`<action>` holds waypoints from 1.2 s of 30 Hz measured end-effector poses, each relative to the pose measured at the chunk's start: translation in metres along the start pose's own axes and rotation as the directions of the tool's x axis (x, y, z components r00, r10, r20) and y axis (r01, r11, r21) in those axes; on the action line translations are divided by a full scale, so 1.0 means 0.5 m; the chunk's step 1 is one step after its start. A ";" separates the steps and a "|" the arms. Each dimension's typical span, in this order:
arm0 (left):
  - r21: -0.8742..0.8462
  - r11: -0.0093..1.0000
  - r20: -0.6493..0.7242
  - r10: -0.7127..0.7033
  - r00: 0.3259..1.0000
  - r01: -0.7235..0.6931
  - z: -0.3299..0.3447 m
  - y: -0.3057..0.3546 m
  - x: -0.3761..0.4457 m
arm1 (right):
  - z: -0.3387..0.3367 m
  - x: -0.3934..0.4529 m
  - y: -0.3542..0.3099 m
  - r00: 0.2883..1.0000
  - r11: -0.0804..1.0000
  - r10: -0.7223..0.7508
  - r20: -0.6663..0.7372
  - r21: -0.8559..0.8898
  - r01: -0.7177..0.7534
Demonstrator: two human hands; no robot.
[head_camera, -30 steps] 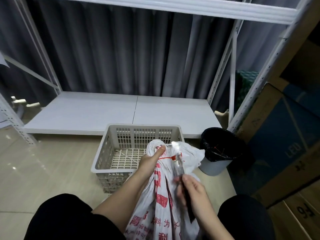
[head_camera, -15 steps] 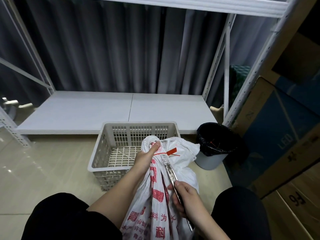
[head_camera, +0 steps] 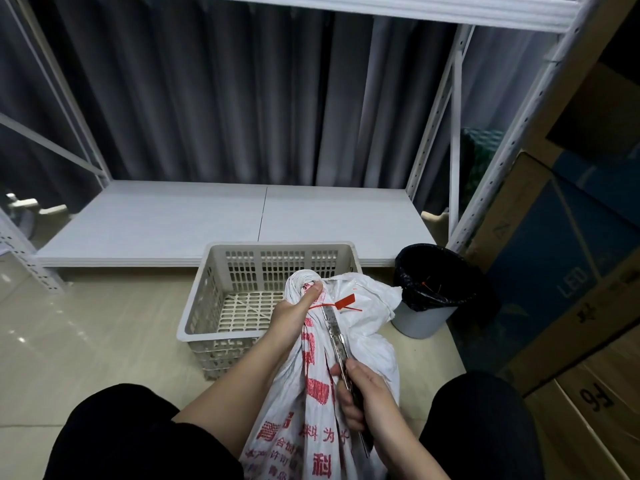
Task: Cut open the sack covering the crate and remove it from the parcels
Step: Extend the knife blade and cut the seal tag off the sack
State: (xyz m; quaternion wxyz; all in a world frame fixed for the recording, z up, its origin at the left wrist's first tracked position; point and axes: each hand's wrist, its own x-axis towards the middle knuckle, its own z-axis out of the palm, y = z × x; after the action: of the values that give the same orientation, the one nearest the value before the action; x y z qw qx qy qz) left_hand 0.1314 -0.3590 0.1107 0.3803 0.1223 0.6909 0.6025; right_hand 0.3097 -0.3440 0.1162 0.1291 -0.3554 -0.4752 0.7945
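Blade tip has moved up to the red zip tie (head_camera: 341, 304) at the sack (head_camera: 360, 306) neck.
Right hand (head_camera: 363, 398) clamps the utility knife (head_camera: 337, 337), pointing away; left hand (head_camera: 294, 311) grips the neck just beside the tip.

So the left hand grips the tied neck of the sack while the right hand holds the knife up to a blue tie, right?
Not quite: the tie is red, as the head view shows. The left hand grips the sack neck; the right hand holds the knife to it.

The white woven sack with red print (head_camera: 313, 386) runs off the bottom edge, its contents concealed; the red printed characters are too blurred to read.
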 end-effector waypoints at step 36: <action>0.038 0.995 -0.024 0.091 0.996 -0.090 0.027 -0.017 -0.009 | 0.049 0.052 0.022 0.929 0.928 -0.273 -0.251 -0.323 0.186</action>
State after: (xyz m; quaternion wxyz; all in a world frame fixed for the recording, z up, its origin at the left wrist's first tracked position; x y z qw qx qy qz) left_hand 0.1461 -0.3542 0.1047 0.3414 0.1525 0.7006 0.6078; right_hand 0.2757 -0.3518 0.1028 0.2365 -0.4252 -0.6023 0.6329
